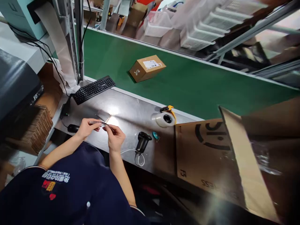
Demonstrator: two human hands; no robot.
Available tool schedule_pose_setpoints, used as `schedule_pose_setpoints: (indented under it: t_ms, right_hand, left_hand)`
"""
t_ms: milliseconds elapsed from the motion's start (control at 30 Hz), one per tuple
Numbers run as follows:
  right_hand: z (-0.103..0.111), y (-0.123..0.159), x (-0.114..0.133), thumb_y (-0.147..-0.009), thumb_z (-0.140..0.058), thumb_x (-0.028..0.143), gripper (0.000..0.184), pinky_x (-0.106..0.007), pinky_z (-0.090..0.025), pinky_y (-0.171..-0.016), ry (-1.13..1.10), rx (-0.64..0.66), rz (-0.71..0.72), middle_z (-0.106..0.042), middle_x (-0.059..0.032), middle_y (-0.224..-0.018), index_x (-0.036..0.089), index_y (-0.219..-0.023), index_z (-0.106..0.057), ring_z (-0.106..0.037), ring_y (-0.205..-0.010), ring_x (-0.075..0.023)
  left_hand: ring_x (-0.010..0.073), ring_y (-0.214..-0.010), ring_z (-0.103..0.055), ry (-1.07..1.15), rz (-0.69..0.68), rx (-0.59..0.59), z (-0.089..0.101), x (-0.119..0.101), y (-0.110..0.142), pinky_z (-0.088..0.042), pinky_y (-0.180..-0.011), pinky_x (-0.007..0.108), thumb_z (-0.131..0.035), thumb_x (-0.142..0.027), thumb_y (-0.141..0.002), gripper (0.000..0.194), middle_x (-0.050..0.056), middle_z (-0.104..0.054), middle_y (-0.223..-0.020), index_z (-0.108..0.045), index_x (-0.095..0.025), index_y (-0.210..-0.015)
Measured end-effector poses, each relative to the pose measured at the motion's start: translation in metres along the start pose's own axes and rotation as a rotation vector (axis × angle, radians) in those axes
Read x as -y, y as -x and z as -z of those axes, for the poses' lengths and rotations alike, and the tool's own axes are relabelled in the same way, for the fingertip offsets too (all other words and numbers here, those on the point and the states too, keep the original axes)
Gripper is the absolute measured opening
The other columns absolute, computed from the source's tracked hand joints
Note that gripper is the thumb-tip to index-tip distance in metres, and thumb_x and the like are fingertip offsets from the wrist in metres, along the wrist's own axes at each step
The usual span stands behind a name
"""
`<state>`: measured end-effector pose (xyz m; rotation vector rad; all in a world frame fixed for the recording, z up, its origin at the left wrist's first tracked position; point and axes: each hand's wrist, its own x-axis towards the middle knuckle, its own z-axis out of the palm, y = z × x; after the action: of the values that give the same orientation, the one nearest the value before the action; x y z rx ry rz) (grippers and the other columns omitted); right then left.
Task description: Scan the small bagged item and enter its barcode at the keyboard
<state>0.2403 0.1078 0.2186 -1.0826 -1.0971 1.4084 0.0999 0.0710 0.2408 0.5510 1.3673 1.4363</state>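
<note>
Both my hands are over the metal bench [131,109], in front of my body. Between them is a thin, flat, greyish strip [101,122], seen nearly edge-on, too small to name. My left hand [87,128] pinches its left end. Thumb and fingers of my right hand [116,137] close on the right end. Just beyond the fingers, a small thin piece [108,118] rests on the shiny metal. A black computer mouse [73,128] sits left of my left hand. To the right of my right hand lies a black handheld scanner [142,141] with a white cable.
Behind the bench runs a green conveyor belt [187,84] carrying a taped cardboard box [147,68]. A black keyboard [93,89] lies at the back left. A tape roll dispenser [165,119] and small teal object [155,135] are near a large open carton [203,153] on the right.
</note>
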Motion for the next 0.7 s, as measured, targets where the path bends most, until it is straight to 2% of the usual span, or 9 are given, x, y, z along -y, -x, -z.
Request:
schedule_pose_setpoints:
  t_ms: [133,233,333,467,533,600,700]
  right_hand:
    - [-0.006,0.011,-0.011,-0.079,-0.086,0.038,0.016,-0.036,-0.061,-0.068,0.026,0.04,0.149,-0.078,-0.0025,-0.075,0.024,-0.078,-0.08,-0.072,-0.068,-0.0197]
    - [-0.013,0.013,-0.02,-0.078,-0.087,0.041,0.021,-0.035,-0.061,-0.067,-0.003,0.057,0.146,-0.078,-0.0032,-0.074,0.022,-0.078,-0.079,-0.074,-0.067,-0.0203]
    - [-0.022,0.009,-0.031,-0.074,-0.09,0.049,0.033,-0.034,-0.064,-0.067,-0.104,0.087,-0.079,-0.077,-0.0012,-0.071,0.02,-0.082,-0.077,-0.073,-0.062,-0.0188]
    - [-0.019,-0.003,-0.059,-0.069,-0.089,0.058,0.051,-0.034,-0.065,-0.07,-0.213,0.128,-0.383,-0.079,-0.0028,-0.079,0.02,-0.1,-0.075,-0.074,-0.066,-0.0176]
    - [-0.001,-0.008,-0.078,-0.071,-0.086,0.06,0.06,-0.036,-0.064,-0.076,-0.158,0.113,-0.419,-0.081,-0.0057,-0.09,0.02,-0.114,-0.072,-0.076,-0.074,-0.019]
    - [0.032,-0.016,-0.095,-0.074,-0.081,0.06,0.064,-0.04,-0.063,-0.084,0.019,0.04,-0.374,-0.081,-0.0095,-0.101,0.019,-0.122,-0.068,-0.077,-0.084,-0.0217]
    - [0.101,-0.038,-0.103,-0.077,-0.074,0.046,0.058,-0.044,-0.056,-0.103,0.537,-0.215,-0.31,-0.076,-0.0161,-0.124,0.015,-0.125,-0.067,-0.072,-0.114,-0.0275]
  left_hand:
    - [0.0158,-0.064,-0.071,-0.033,-0.027,0.14,0.027,-0.01,0.009,-0.063,-0.064,0.03,-0.093,-0.04,-0.066,0.033,0.005,-0.079,-0.075,-0.086,-0.016,-0.088]
    - [0.0169,-0.062,-0.072,-0.035,0.018,0.112,0.04,-0.015,0.01,-0.064,-0.063,0.03,-0.094,-0.039,-0.064,0.035,0.005,-0.078,-0.07,-0.085,-0.014,-0.087]
    - [0.0168,-0.058,-0.071,0.004,0.115,0.032,0.046,-0.013,0.001,-0.062,-0.058,0.028,-0.095,-0.038,-0.062,0.039,0.005,-0.077,-0.066,-0.083,-0.011,-0.089]
    - [0.0149,-0.059,-0.073,0.079,0.246,-0.038,0.051,-0.003,-0.012,-0.061,-0.056,0.023,-0.09,-0.025,-0.068,0.036,0.008,-0.081,-0.077,-0.08,-0.01,-0.098]
    - [0.0147,-0.06,-0.074,0.105,0.291,-0.056,0.053,0.004,-0.015,-0.061,-0.056,0.022,-0.086,-0.018,-0.071,0.032,0.009,-0.082,-0.082,-0.079,-0.009,-0.102]
    - [0.0148,-0.061,-0.075,0.128,0.303,-0.074,0.055,0.009,-0.015,-0.061,-0.056,0.021,-0.081,-0.013,-0.075,0.029,0.009,-0.082,-0.083,-0.077,-0.009,-0.104]
    - [0.0146,-0.062,-0.076,0.139,0.283,-0.099,0.058,0.015,-0.016,-0.061,-0.057,0.021,-0.077,-0.01,-0.079,0.026,0.009,-0.082,-0.083,-0.076,-0.009,-0.104]
